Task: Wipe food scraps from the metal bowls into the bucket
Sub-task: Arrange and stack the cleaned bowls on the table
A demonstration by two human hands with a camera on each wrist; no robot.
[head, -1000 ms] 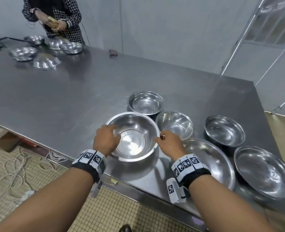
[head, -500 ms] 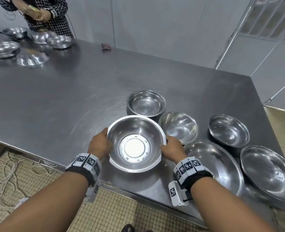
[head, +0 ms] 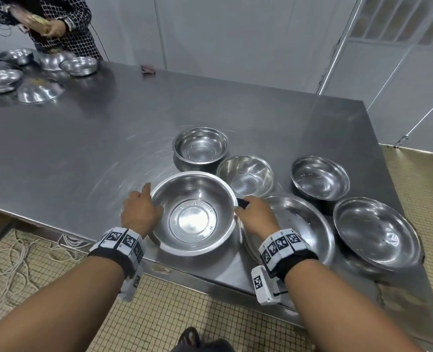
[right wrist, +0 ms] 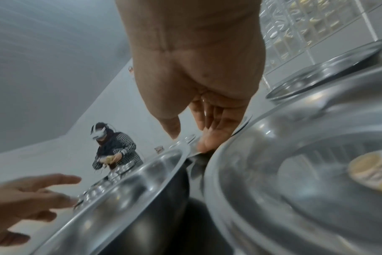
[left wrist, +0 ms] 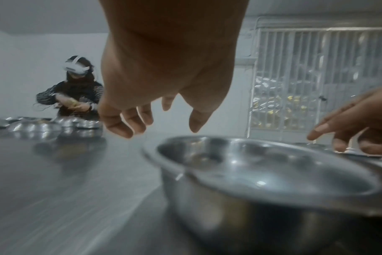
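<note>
Silver-grey, mirror-bright steel throughout: large round metal bowl (head: 193,214) near the front edge, pale glare ring on its flat bottom. Same shiny silver on the wide shallow metal dish (head: 290,224) to its right. Dull brushed grey with faint swirl marks on the long steel tabletop (head: 83,138). White bands (head: 120,238) printed with black square code patterns, black straps beneath. Black-and-white grid check on the far-left person's top (head: 65,26). Beige small-square mosaic on the tiled floor (head: 159,313); white loops of cable (head: 14,255) at left.
</note>
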